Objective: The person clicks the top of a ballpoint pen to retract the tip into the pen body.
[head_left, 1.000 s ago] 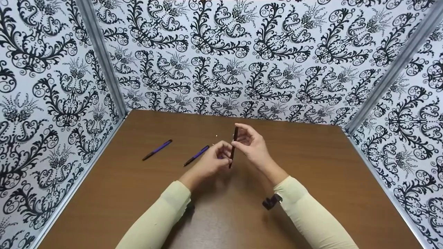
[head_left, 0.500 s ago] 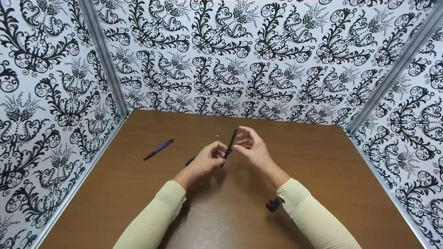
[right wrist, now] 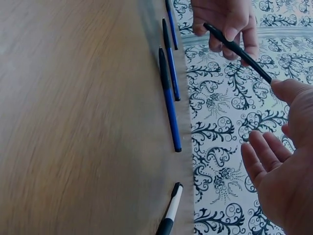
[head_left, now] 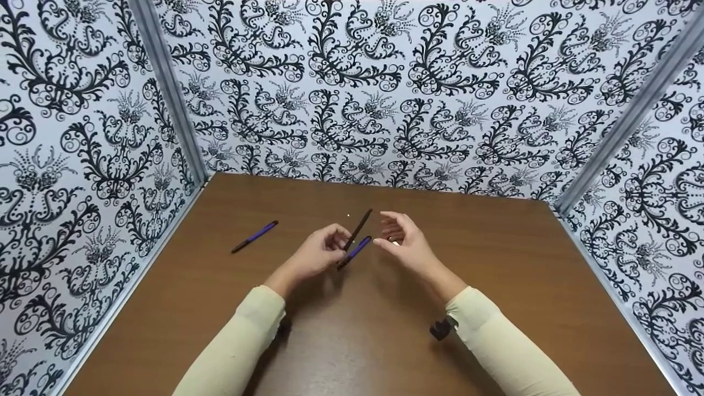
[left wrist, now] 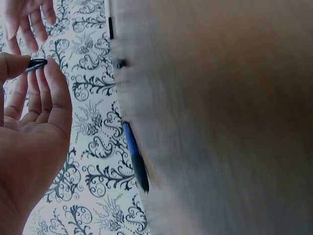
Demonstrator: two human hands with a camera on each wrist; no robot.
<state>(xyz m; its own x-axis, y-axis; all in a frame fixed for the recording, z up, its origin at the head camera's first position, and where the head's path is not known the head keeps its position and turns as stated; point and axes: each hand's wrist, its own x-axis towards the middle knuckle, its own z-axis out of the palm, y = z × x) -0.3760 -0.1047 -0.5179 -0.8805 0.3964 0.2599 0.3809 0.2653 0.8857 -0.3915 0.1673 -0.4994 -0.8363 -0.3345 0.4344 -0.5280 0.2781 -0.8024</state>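
Observation:
In the head view my left hand [head_left: 324,247] pinches a slim black pen [head_left: 358,228] between thumb and fingers, its far end slanting up to the right. The left wrist view shows this black pen [left wrist: 37,63] nearly end-on at the fingertips. My right hand [head_left: 404,239] is just to the right, fingers loosely bent, with a gap to the black pen's upper end. On the table by the left fingertips lies a blue pen [head_left: 358,248] with black ends. A white pen with a black grip [right wrist: 172,210] lies below the right hand, mostly covered by it in the head view.
Another blue pen [head_left: 254,236] lies on the brown table [head_left: 341,352] to the left. The right wrist view has further blue pens [right wrist: 169,63] in a row. Black-and-white patterned walls [head_left: 352,110] with grey metal posts [head_left: 168,82] enclose the table's back and sides.
The black pen has tilted from nearly upright to a slant and moved left with the left hand. The right fingers have come away from it. The blue pen beneath has come into view.

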